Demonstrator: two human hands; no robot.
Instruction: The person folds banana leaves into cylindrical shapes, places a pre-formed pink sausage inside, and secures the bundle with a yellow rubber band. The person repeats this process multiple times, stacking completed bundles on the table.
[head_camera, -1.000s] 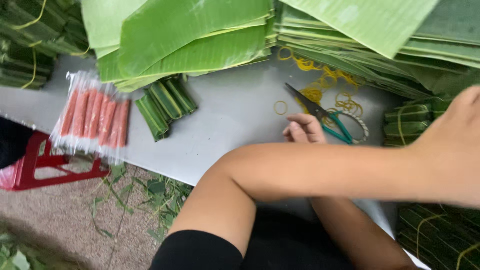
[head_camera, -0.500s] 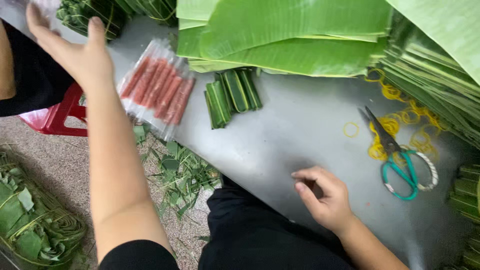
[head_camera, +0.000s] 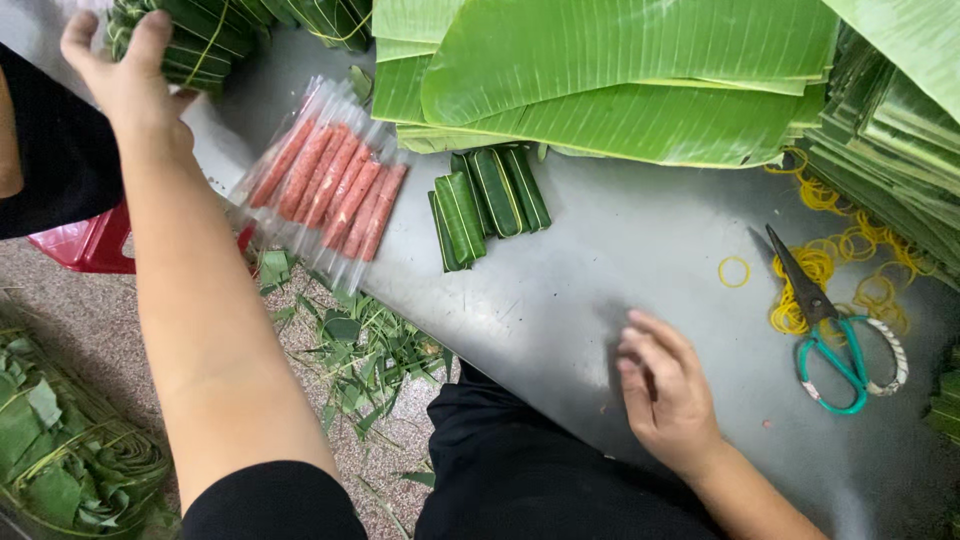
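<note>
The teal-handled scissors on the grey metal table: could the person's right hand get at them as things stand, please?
Probably yes. The right hand rests flat and empty on the grey metal table, and the teal-handled scissors lie just to its right, with only bare tabletop between; the yellow rubber bands lie beyond.

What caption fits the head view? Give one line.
Left hand grips a tied green leaf bundle; right hand rests flat on the grey metal table.
</note>
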